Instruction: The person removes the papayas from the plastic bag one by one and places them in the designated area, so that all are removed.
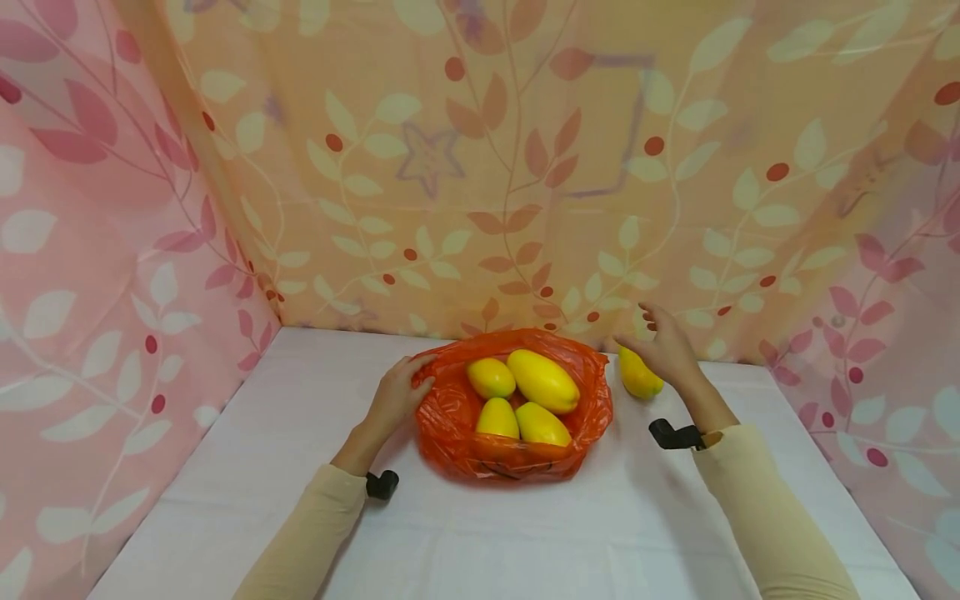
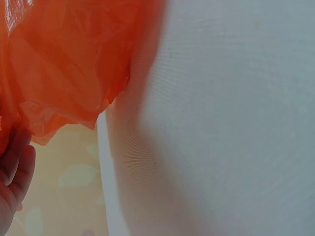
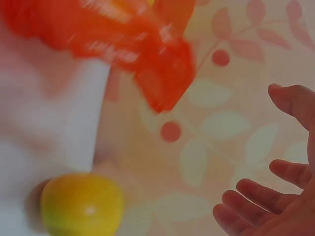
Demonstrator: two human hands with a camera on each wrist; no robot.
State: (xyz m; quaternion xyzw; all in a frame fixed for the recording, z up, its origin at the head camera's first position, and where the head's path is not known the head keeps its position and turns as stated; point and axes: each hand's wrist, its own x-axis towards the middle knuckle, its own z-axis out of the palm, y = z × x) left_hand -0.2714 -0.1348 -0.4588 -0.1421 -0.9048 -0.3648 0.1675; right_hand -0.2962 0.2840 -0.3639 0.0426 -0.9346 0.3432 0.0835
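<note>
A red-orange plastic bag (image 1: 450, 454) stands on the table with its mouth spread wide. Inside it lie several smooth yellow fruits (image 1: 543, 382) that look like mangoes. My left hand (image 1: 393, 392) holds the bag's left rim; in the left wrist view its fingers (image 2: 23, 172) meet the plastic, and part of the grip is hidden. To the right of the bag, another yellow mango-like fruit (image 1: 639, 379) lies on the table. My right hand (image 1: 667, 346) is raised over it with fingers spread and holding nothing. The right wrist view has that fruit (image 3: 82, 204) apart from the hand.
A white cloth covers the table (image 1: 480, 533). Behind it hangs a yellow leaf-patterned curtain (image 1: 420, 250), close to the loose fruit. Pink patterned curtains stand at the left (image 1: 97, 275) and the right (image 1: 892, 333). Each wrist carries a black camera mount (image 1: 673, 435).
</note>
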